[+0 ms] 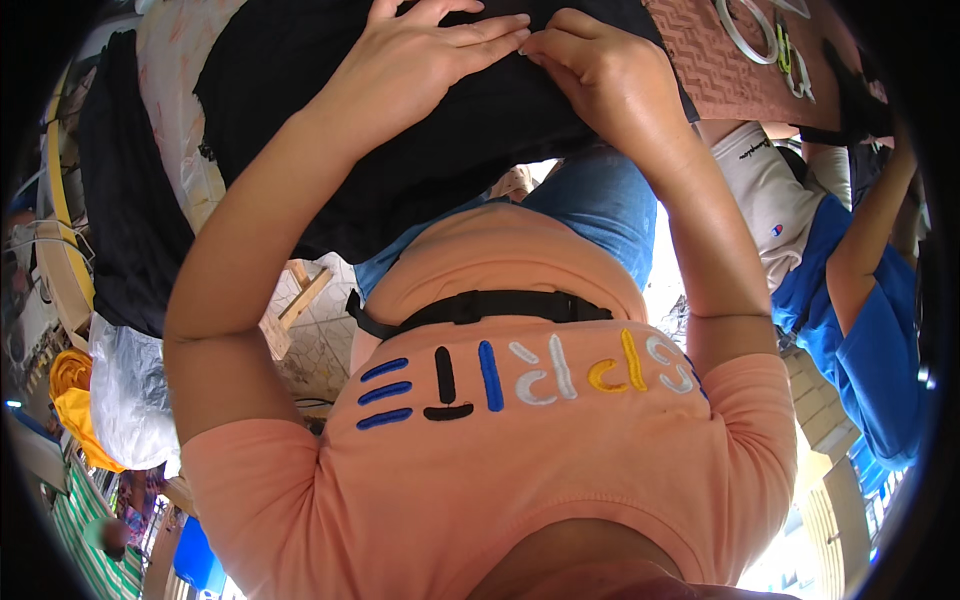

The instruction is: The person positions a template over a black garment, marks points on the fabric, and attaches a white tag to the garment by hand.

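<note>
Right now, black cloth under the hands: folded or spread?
Spread: the black cloth lies broad beneath the left hand and right hand, reaching the jeans. Cannot tell whether it's doubled.

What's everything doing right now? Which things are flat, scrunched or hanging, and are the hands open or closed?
Black cloth: spread out
Left hand: open, fingers stretched out
Right hand: fingertips pinched together
Dark cloth on the left: hanging down
Clear plastic: crumpled
Orange-yellow cloth: bunched up

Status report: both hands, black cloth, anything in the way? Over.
Left hand, fingers extended, on black cloth. Right hand curled at cloth, grip unclear. No obstruction seen; yellow-green tool off right.
</note>
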